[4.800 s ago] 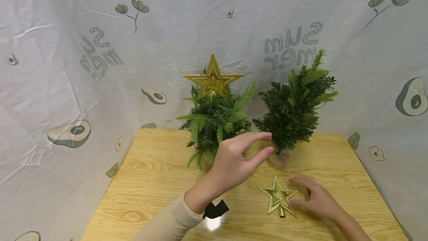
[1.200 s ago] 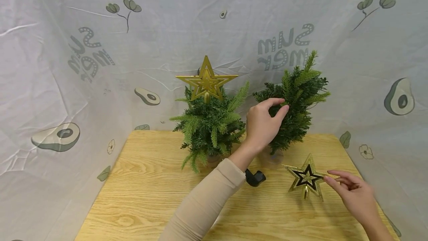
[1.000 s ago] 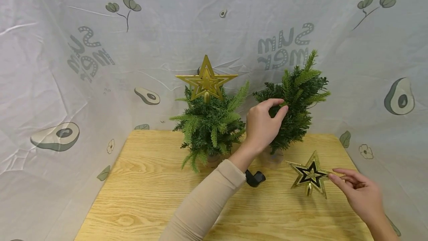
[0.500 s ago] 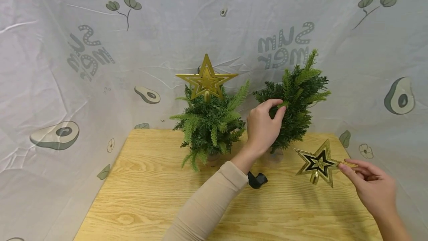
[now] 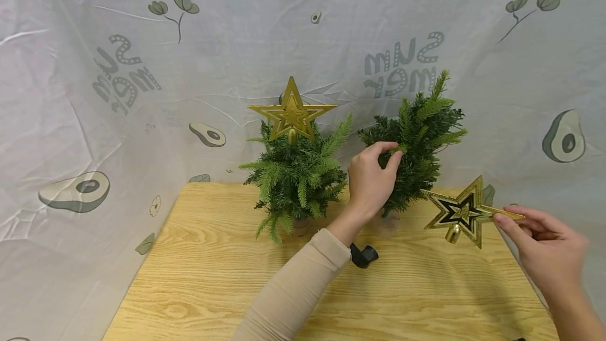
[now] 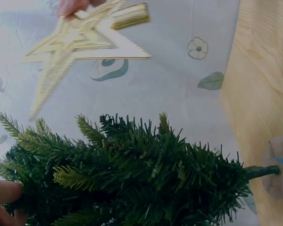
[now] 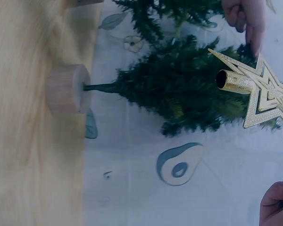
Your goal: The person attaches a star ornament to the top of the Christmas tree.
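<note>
In the head view my right hand [image 5: 551, 243] pinches one point of a gold star tree topper [image 5: 464, 209] between thumb and fingers. The star is raised off the table, its hollow socket pointing down and to the left. My left hand [image 5: 374, 178] holds foliage on the left side of the right small artificial Christmas tree [image 5: 421, 151], its thumb and index fingertips close together there. The right wrist view shows that tree's round wooden base [image 7: 68, 89] and the topper's open socket [image 7: 233, 81]. My left fingertips [image 6: 7, 192] touch the greenery in the left wrist view.
Left of my left hand stands another small tree [image 5: 298, 178], with a gold star [image 5: 292, 112] on its top. A black curved object [image 5: 363, 255] shows beside my left sleeve [image 5: 295, 288]. Printed cloth [image 5: 236, 41] hangs behind the wooden table [image 5: 213, 267].
My right hand took hold of the star lying on the table, lifted it and carried it up and to the right. My left hand moved right onto the right tree and has stayed there.
</note>
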`<state>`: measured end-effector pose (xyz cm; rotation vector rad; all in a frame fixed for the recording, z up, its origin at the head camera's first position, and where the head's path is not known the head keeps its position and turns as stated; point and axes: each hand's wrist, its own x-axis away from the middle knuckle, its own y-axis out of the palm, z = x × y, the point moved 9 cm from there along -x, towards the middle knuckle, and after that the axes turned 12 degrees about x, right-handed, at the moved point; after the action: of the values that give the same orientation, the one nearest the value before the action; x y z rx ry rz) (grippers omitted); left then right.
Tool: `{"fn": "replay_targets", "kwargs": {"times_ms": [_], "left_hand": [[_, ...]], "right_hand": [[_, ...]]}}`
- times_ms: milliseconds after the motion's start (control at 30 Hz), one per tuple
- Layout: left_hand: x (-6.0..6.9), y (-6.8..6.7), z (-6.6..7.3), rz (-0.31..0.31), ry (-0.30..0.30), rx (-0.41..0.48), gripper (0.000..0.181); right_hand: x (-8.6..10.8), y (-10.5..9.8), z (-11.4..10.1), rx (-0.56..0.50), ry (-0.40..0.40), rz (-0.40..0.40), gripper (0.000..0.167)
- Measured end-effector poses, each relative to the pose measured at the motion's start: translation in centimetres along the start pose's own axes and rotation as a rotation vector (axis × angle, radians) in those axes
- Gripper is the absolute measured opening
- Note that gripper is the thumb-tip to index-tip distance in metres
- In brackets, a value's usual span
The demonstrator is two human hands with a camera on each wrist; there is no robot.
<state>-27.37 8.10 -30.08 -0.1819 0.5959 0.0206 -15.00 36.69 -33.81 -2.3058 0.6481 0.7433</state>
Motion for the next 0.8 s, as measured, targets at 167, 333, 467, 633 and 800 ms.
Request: {"fn": "replay_targets", "kwargs": {"times_ms": [167, 333, 467, 633, 800], "left_hand": [[0.0, 0.1, -0.2, 0.000, -0.002, 0.018, 0.023], [0.1, 0.0, -0.2, 0.002, 0.003, 0.022, 0.023], [0.1, 0.0, -0.3, 0.005, 0.003, 0.029, 0.023], [0.2, -0.1, -0.4, 0.007, 0.002, 0.035, 0.023], [0.1, 0.0, -0.4, 0.003, 0.010, 0.035, 0.023]], "right_hand": [[-1.2, -0.3, -2.5, -0.102, -0.128, 0.016, 0.013], [-2.3, -0.6, -4.7, -0.119, -0.162, 0.031, 0.011], [-3.3, -0.6, -5.3, -0.118, -0.171, 0.035, 0.013], [-4.7, -0.5, -6.4, -0.124, -0.197, 0.021, 0.015], [-6.1, -0.5, -7.1, -0.116, -0.159, 0.009, 0.017]]}}
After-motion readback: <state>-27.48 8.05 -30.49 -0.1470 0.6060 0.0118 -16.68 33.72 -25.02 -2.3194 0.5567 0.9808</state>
